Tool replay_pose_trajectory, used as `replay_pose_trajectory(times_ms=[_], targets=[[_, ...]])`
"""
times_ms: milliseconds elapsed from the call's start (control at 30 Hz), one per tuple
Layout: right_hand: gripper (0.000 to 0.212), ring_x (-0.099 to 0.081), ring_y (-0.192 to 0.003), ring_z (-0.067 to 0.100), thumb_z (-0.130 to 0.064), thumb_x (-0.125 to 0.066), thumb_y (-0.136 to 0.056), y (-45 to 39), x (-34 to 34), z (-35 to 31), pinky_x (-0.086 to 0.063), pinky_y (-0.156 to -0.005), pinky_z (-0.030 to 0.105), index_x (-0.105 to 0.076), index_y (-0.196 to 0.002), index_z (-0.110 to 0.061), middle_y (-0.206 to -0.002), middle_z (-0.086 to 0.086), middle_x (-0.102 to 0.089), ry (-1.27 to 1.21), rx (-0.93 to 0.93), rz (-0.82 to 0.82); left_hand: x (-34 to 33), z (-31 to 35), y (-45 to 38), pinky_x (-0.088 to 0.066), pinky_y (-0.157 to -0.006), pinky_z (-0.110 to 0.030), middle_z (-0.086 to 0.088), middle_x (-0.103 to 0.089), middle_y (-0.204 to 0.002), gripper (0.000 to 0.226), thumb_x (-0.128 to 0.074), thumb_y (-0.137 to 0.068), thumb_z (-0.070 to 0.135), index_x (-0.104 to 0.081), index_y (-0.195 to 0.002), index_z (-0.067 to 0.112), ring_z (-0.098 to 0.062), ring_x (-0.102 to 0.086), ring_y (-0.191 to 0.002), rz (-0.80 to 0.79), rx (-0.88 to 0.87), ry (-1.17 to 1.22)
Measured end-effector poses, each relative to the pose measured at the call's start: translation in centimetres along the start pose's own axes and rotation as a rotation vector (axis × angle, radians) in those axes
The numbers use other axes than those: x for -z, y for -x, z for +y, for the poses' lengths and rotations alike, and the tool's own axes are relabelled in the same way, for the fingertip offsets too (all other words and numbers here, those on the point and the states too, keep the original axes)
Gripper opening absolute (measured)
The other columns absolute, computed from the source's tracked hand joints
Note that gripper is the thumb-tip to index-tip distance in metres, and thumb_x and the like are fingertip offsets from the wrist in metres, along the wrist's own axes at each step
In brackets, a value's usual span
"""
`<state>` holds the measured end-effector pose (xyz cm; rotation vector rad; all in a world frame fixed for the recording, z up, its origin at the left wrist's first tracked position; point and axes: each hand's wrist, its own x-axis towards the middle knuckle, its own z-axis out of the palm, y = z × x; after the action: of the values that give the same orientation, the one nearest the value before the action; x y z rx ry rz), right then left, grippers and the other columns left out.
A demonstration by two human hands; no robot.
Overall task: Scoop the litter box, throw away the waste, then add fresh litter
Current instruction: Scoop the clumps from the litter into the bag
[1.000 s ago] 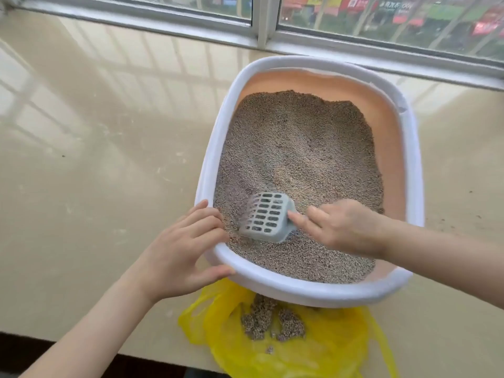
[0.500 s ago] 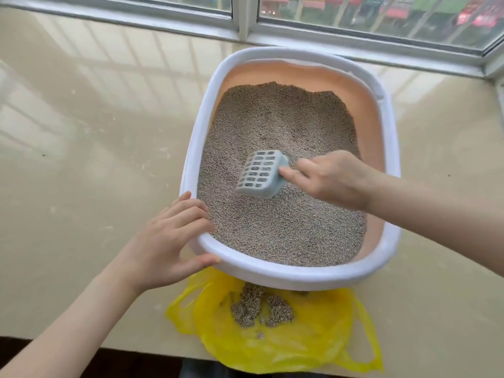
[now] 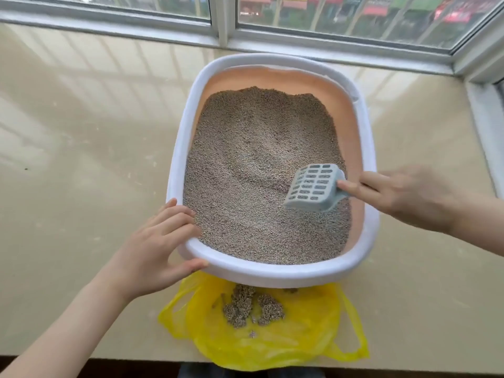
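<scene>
Here, the litter box [image 3: 272,274] sits on the beige bench [image 3: 81,159] under the window [image 3: 341,17], its near rim overhanging the yellow bag [image 3: 272,342], likely so scooped waste has only a short drop. Clumps [image 3: 251,309] already lie in the bag.

Left hand [image 3: 161,249]: fingers [image 3: 177,216] draped over the near-left rim, thumb under the lip, apparently bracing the box against the scoop's drag.

Right hand [image 3: 403,195]: wrapped round the handle of the scoop [image 3: 313,186], index finger stretched along it. Scoop is at the right side of the litter [image 3: 259,173], slotted face up and looking empty, leading edge on the grains.

Handle is hidden inside the fist; right hand motion-blurred. Any buried waste cannot be seen. The bag's far edge is tucked under the box. No fresh-litter supply in view.
</scene>
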<state>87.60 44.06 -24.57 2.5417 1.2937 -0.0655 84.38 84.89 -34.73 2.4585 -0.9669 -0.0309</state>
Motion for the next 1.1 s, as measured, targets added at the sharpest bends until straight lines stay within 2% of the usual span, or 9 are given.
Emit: replay_pose_trajectory(times_ms=[167,367,467,567,667,767,833,933,1100], targets=[[0.055,-0.046,-0.034,0.023,0.008,-0.025,-0.072,-2.5,-2.2,-0.5,-0.031,-0.032,0.022,-0.073,-0.098,0.002,-0.057,0.012,-0.053,-0.017,0.068,0.034,0.0,0.0,0.0,-0.028,-0.114,-0.047,-0.002,-0.060,-0.094,0.049,-0.059,-0.085,0.054,-0.068,-0.093,0.007,-0.022,-0.055,-0.106,0.002,-0.009,-0.005],[0.036,-0.049,-0.036,0.023,0.004,-0.076,-0.063,-3.3,-3.2,-1.0,-0.031,-0.033,0.023,-0.073,-0.098,-0.002,-0.057,0.009,-0.053,-0.113,-0.018,-0.067,0.1,-0.1,0.0,-0.026,-0.115,-0.047,0.000,-0.059,-0.094,0.047,-0.059,-0.085,0.054,-0.067,-0.095,0.008,-0.020,-0.054,-0.107,-0.009,-0.023,0.007],[0.016,-0.052,-0.039,0.025,-0.018,-0.065,-0.084,-2.6,-2.2,-1.6,-0.031,-0.035,0.023,-0.074,-0.092,-0.007,-0.060,0.009,-0.055,-0.205,-0.115,0.029,0.3,0.1,-0.1,-0.026,-0.115,-0.045,0.001,-0.059,-0.095,0.049,-0.056,-0.086,0.057,-0.067,-0.095,0.010,-0.020,-0.053,-0.110,-0.033,-0.014,-0.001],[0.013,-0.052,-0.038,0.027,-0.011,-0.075,-0.078,-0.7,0.1,-2.0,-0.032,-0.034,0.023,-0.076,-0.090,-0.006,-0.059,0.012,-0.057,-0.278,-0.187,0.062,1.4,1.0,-0.3,-0.027,-0.114,-0.044,-0.001,-0.062,-0.096,0.057,-0.049,-0.086,0.063,-0.068,-0.096,0.009,-0.023,-0.054,-0.117,-0.084,0.043,-0.005],[0.014,-0.055,-0.044,0.029,-0.007,-0.077,-0.074,1.1,1.7,-2.4,-0.035,-0.036,0.025,-0.074,-0.087,-0.002,-0.063,0.015,-0.058,-0.265,-0.207,-0.041,2.4,2.8,-0.4,-0.032,-0.111,-0.045,-0.004,-0.065,-0.101,0.061,-0.046,-0.084,0.063,-0.068,-0.099,0.008,-0.026,-0.055,-0.120,-0.143,0.151,0.002],[0.028,-0.060,-0.083,0.031,-0.019,-0.044,-0.100,0.7,0.7,-2.8,-0.047,-0.066,0.040,-0.063,-0.113,-0.003,-0.093,0.016,-0.060,-0.275,-0.238,-0.193,2.9,5.2,-0.4,-0.045,-0.098,-0.044,-0.007,-0.064,-0.100,0.046,-0.050,-0.084,0.047,-0.066,-0.095,0.006,-0.030,-0.059,-0.107,-0.178,0.214,0.071],[0.034,-0.054,-0.097,0.025,-0.026,-0.030,-0.104,-0.4,-0.3,-3.0,-0.044,-0.076,0.035,-0.055,-0.123,-0.013,-0.105,0.008,-0.056,-0.238,-0.197,-0.264,2.8,6.9,-0.4,-0.050,-0.083,-0.045,-0.007,-0.062,-0.097,0.034,-0.056,-0.084,0.037,-0.065,-0.093,0.006,-0.029,-0.059,-0.095,-0.199,0.211,0.090],[0.030,-0.049,-0.101,0.020,-0.026,-0.036,-0.102,-1.8,-1.6,-2.8,-0.040,-0.078,0.030,-0.058,-0.120,-0.018,-0.105,0.002,-0.056,-0.221,-0.185,-0.271,2.1,8.9,-0.4,-0.051,-0.078,-0.042,-0.007,-0.061,-0.097,0.021,-0.071,-0.083,0.020,-0.064,-0.097,0.006,-0.028,-0.059,-0.093,-0.185,0.227,0.075],[0.024,-0.046,-0.103,0.020,-0.025,-0.046,-0.099,-1.8,-2.9,-2.1,-0.041,-0.084,0.029,-0.063,-0.116,-0.022,-0.103,0.000,-0.059,-0.172,-0.217,-0.361,1.6,10.9,-1.0,-0.048,-0.071,-0.037,-0.008,-0.060,-0.091,0.013,-0.071,-0.082,0.010,-0.063,-0.090,0.003,-0.029,-0.059,-0.090,-0.116,0.337,0.049]])
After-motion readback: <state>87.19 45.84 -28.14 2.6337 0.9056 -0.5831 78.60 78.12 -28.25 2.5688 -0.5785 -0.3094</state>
